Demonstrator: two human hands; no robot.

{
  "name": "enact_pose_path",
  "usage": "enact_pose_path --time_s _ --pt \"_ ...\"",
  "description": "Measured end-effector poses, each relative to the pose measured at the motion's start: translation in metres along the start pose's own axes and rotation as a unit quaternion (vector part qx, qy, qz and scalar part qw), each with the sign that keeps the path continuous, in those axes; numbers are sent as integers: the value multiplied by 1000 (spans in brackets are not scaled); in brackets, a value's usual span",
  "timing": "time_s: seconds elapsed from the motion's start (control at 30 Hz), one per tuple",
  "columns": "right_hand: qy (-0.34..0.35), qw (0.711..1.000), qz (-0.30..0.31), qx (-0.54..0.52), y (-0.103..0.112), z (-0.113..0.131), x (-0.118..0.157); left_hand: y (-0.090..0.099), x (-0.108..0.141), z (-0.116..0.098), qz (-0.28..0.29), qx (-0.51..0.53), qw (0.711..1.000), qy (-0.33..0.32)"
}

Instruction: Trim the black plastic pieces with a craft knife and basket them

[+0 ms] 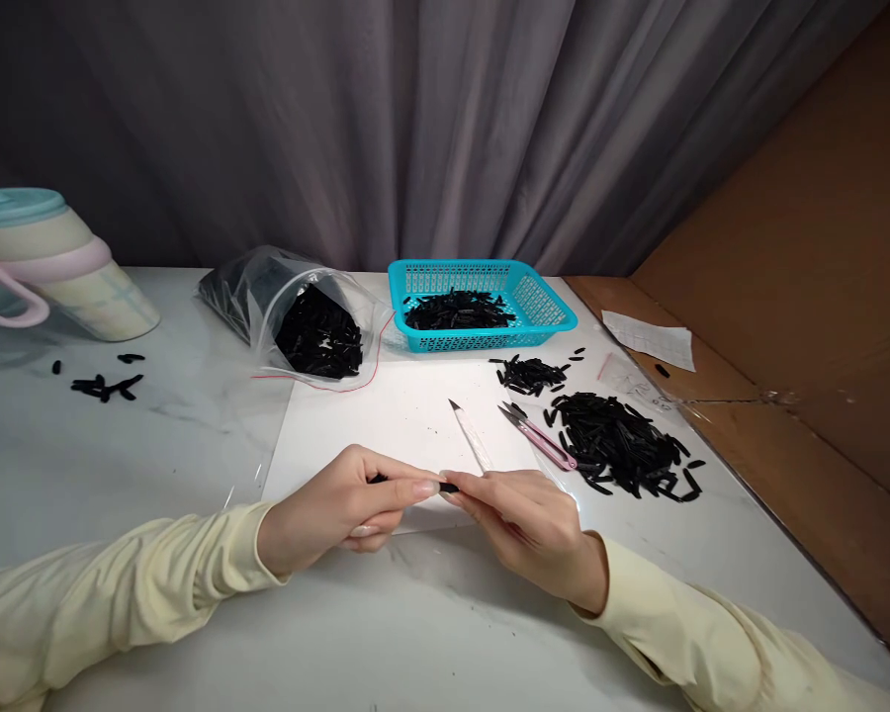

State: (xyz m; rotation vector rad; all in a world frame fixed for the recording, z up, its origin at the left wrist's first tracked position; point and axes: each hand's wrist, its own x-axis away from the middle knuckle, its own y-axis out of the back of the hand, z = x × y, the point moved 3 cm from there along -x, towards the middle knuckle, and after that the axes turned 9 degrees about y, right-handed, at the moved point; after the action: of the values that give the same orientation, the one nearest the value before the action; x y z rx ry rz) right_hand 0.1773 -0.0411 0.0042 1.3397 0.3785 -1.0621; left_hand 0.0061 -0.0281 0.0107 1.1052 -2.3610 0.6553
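Left hand [341, 499] and right hand [530, 519] both pinch one black strip [449, 488], thread snips [541, 438] at 2 o'clock; I'd grip lightly.

Tumbler [66, 262], with blue lid and pink handle, stood at the table's left; grey curtain [326, 129] hung behind; brown cardboard [808, 247] stood along the right side.
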Motion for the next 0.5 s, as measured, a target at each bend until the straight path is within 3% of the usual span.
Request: enact_pose_path --time_s 0.13,0.2,0.3,0.4,0.5 --pt "117 988 65 73 13 -11 -8 3 -2 2 -14 14 1000 -4" --pt "136 973 127 138 18 -21 -15 6 -5 5 -18 32 999 4" --pt "68 939 259 218 14 -37 -21 10 -9 8 -17 58 998 23" --pt "8 883 390 260 1 -46 -23 14 -13 9 -21 73 996 37" --pt "-30 853 457 251 -5 -50 -26 16 -14 9 -21 85 995 40"
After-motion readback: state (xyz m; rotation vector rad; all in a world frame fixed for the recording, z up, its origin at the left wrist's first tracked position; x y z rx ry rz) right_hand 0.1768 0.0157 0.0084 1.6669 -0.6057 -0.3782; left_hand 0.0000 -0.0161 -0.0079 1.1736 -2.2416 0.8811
